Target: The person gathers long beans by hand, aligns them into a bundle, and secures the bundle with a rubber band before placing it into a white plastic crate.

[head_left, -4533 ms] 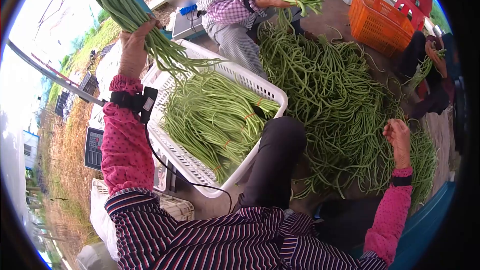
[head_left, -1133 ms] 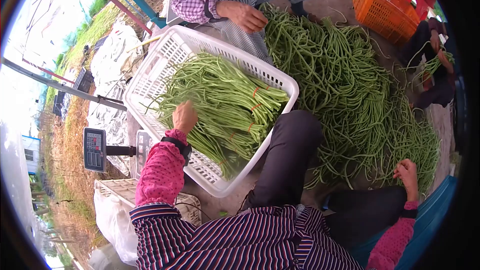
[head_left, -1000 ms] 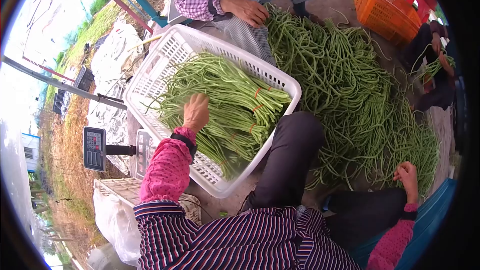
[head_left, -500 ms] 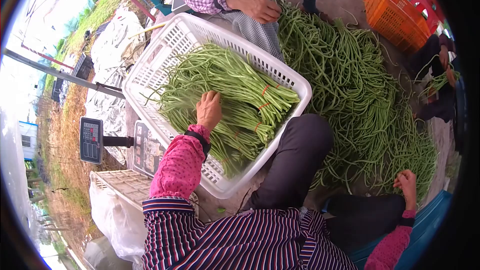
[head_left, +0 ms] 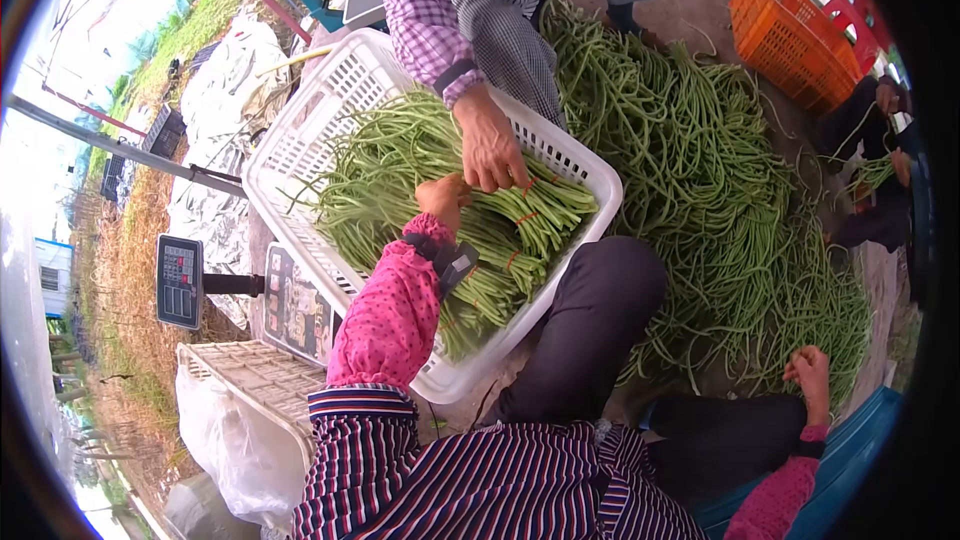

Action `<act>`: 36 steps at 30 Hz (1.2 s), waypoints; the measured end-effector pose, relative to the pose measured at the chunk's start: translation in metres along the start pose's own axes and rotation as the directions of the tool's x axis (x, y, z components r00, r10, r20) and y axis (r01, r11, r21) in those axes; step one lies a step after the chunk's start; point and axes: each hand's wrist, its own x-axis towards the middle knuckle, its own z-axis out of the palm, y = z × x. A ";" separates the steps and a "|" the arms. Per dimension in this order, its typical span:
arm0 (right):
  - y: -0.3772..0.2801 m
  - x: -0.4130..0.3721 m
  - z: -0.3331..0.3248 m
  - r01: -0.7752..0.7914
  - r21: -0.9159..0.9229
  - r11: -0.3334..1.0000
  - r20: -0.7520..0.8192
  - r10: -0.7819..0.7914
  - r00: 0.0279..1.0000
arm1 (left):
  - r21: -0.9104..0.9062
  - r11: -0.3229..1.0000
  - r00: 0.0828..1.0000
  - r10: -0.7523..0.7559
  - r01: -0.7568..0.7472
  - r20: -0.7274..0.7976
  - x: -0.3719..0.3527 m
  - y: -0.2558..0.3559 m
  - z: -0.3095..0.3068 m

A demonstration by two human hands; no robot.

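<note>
Inside the white plastic basket [head_left: 592, 155] lie long green beans in bundles [head_left: 400, 150], several tied with red bands. My left hand [head_left: 443, 200], in a pink dotted sleeve, is closed on the beans near the middle, its fingertips partly hidden. Right beside it, another person's hand [head_left: 492, 148] reaches down onto the same bundles. At the lower right, my right hand [head_left: 810, 372] is loosely curled beside my knee, close to the edge of a big heap of loose long beans [head_left: 700, 200]; I see nothing in its fingers.
A scale with a display [head_left: 180, 281] stands left of the basket. Below it is a beige crate [head_left: 250, 372] with a plastic bag [head_left: 225, 445]. An orange crate [head_left: 790, 35] sits at the upper right, near another person's hands. A metal pole [head_left: 125, 145] crosses the left.
My left hand has moved slightly right and up over the beans. The other person's hand has come from the heap into the basket beside mine. My right hand has barely moved.
</note>
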 end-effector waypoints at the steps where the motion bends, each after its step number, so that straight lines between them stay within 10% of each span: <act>1: -0.001 -0.001 0.001 -0.006 -0.002 1.000 -0.004 0.006 1.000 | 0.036 0.999 0.999 -0.014 0.015 -0.030 -0.001 0.000 0.004; 8: -0.004 0.002 0.001 -0.025 -0.002 1.000 -0.006 0.025 1.000 | 0.079 0.993 0.980 -0.070 0.086 -0.186 0.006 -0.006 0.018; 11: 0.009 0.007 -0.003 0.005 0.003 1.000 -0.001 -0.005 1.000 | -0.296 0.952 0.977 -0.132 0.078 -0.168 0.006 -0.019 0.018; 24: -0.002 0.002 0.000 -0.016 0.006 1.000 -0.008 0.016 1.000 | -0.573 0.791 0.956 -0.051 0.215 0.288 -0.017 -0.023 -0.008; 36: -0.008 0.000 0.002 -0.037 -0.002 0.999 -0.009 0.037 0.999 | -0.519 0.855 1.000 -0.024 0.020 -0.001 -0.003 -0.035 -0.003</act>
